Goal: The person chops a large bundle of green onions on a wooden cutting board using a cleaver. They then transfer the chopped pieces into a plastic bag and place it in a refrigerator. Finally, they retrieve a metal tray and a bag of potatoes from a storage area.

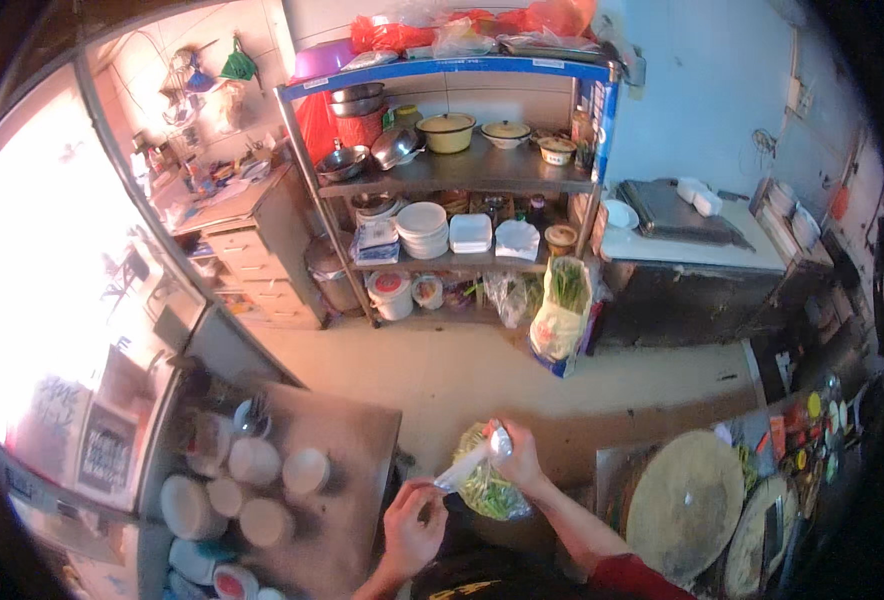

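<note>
A clear plastic bag of chopped green vegetables (487, 487) hangs in front of my body. My right hand (518, 457) grips the gathered upper part of the bag, beside a shiny, silvery bulge of plastic. My left hand (415, 521) pinches a stretched, whitish end of the plastic between thumb and fingertips, to the left of the vegetables. The strip of plastic (461, 470) runs taut between the two hands. Whether it is knotted cannot be told.
At the left, a brown table (337, 435) bears stacked bowls (262, 521). Round wooden chopping boards (686, 506) lie at the right, a cleaver on one. Ahead stands a metal shelf rack (457, 176) with pots and plates; a bag of greens (562, 315) leans at its foot.
</note>
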